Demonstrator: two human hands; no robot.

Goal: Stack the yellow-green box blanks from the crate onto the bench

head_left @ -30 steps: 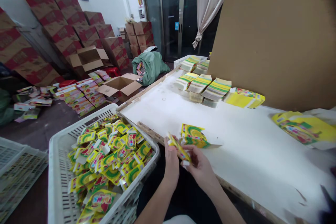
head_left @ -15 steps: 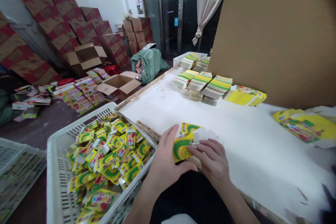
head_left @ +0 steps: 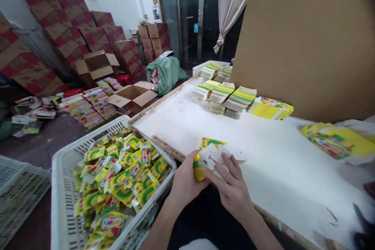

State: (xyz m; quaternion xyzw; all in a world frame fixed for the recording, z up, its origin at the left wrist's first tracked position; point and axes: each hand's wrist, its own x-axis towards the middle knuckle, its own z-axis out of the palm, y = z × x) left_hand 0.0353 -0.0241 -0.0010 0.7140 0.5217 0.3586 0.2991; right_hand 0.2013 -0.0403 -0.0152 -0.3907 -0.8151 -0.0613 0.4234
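Note:
My left hand point(head_left: 186, 181) is wrapped round a small yellow-green carton point(head_left: 198, 168) at the near edge of the white table point(head_left: 272, 156). White flaps on the carton's right side face my right hand point(head_left: 231, 185), whose fingers touch them, partly spread. Just behind lies another yellow-green printed piece point(head_left: 212, 141), flat on the table and partly covered by the white flaps. To the left of my hands, a white plastic crate point(head_left: 63, 187) holds a heap of similar small yellow cartons point(head_left: 123, 179).
Stacks of flat printed cards point(head_left: 240, 99) stand towards the table's back, beside a large cardboard sheet point(head_left: 304, 43). Yellow packaging point(head_left: 336, 142) lies at the right. Scissors point(head_left: 365, 222) are at the right edge. Open boxes point(head_left: 133, 95) and a green sack point(head_left: 166, 73) are on the floor.
The carton in my left hand has turned so its white flaps show. My right hand's fingers have moved left, over those flaps. The view has shifted slightly.

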